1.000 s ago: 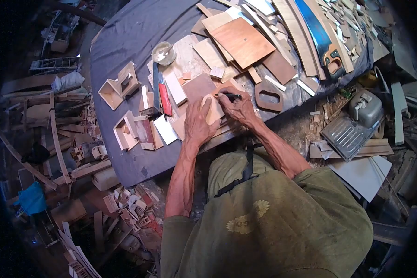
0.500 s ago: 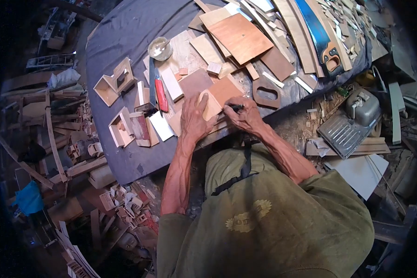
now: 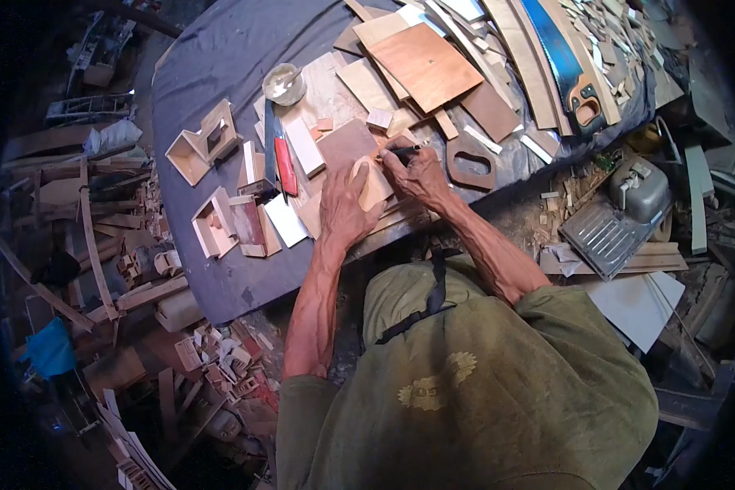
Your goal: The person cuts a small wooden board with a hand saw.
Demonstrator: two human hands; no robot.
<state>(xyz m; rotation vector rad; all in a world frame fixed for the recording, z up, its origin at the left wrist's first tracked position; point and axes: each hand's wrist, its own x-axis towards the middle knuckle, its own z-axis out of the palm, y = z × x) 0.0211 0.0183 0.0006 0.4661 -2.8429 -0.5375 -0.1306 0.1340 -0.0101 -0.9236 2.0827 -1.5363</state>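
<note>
While the fingers of my right hand (image 3: 416,175) pinch a dark pen (image 3: 403,151), its tip end reaches the far side of a pale wood piece (image 3: 374,188); I can't tell whether it touches. My left hand (image 3: 345,211) lies on that piece's left side, thumb parted from the fingers, which point away from me and look close together. The piece sits between my hands, near the front edge of the cloth-covered table (image 3: 245,273).

Just beyond it I have a brown panel (image 3: 347,145), and to the left a white-sided block (image 3: 305,150) beside a red-handled tool (image 3: 285,167). Past those stands a bowl (image 3: 284,85) with pale contents. Two open wooden frames (image 3: 189,158) lie farther left.

On my right is a brown saw handle (image 3: 470,162); beyond it, an orange-brown board (image 3: 425,67) rests on other boards, and a blue-bladed saw (image 3: 554,51) lies farther right. Below the table's right side I see a metal sink (image 3: 616,217).
</note>
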